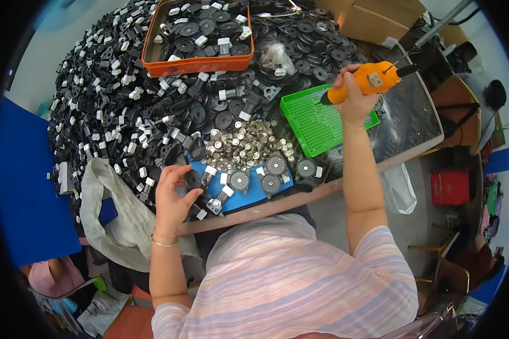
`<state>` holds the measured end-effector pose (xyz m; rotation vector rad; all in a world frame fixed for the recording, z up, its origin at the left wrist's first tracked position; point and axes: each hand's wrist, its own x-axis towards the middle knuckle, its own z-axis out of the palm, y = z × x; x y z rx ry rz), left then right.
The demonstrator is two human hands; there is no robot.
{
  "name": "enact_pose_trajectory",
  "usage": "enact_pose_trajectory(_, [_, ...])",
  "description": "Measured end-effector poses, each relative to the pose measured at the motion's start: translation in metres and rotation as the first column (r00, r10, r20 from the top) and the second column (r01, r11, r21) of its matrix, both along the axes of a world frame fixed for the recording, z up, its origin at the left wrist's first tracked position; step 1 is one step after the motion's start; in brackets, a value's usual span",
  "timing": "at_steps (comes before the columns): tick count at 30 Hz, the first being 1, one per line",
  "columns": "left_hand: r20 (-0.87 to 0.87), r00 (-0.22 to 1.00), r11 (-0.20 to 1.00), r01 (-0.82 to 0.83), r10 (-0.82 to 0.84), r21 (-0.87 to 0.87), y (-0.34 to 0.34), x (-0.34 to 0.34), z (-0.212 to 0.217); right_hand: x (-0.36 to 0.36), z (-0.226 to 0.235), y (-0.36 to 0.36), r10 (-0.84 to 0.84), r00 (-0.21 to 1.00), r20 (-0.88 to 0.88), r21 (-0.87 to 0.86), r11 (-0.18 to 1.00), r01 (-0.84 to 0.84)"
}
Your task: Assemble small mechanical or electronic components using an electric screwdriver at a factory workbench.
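My right hand [357, 103] is wrapped round an orange electric screwdriver [374, 78], its dark tip reaching into a green tray [293, 120]. Small screws seem to lie in the tray, too tiny to make out singly. At the left front of the table, my left hand [172, 193] pinches a black disc [193, 179] between thumb and fingers. Beside it on a blue mat [247, 199] lie black wheel parts with white tabs [239, 181] and a pair of stacked round parts [275, 165]. Behind them sits a heap of small silvery metal pieces [246, 144].
A large mound of black parts with white ends [110, 101] covers the table's left. An orange bin [195, 66] of similar parts stands at the back, near loose black discs [308, 42] and a cardboard box [373, 20]. A pale cloth sack [124, 226] hangs at the front left edge.
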<state>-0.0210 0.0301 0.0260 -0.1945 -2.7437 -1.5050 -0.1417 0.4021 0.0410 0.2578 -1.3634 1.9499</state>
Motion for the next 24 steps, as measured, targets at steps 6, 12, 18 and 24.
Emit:
enact_pose_trajectory(6, [-0.027,1.000,1.000,-0.015,0.014,-0.022,-0.008,0.007,-0.001,0.002,0.001,-0.003,0.005,1.000,0.004,0.014,1.000,-0.005])
enact_pose_trajectory(12, [-0.017,1.000,1.000,-0.025,0.025,0.001,-0.011,0.017,-0.004,-0.001,0.002,-0.004,0.065,0.998,-0.005,-0.064,0.996,-0.065])
enact_pose_trajectory(18, [0.044,0.997,0.997,0.064,-0.063,-0.031,0.001,0.028,0.005,0.007,0.016,0.008,0.107,0.993,-0.058,-0.066,0.992,-0.111])
enact_pose_trajectory(24, [0.040,0.999,0.993,0.041,-0.036,-0.115,-0.002,0.040,0.006,0.048,0.040,-0.015,0.355,0.925,-0.137,-0.006,0.933,-0.359])
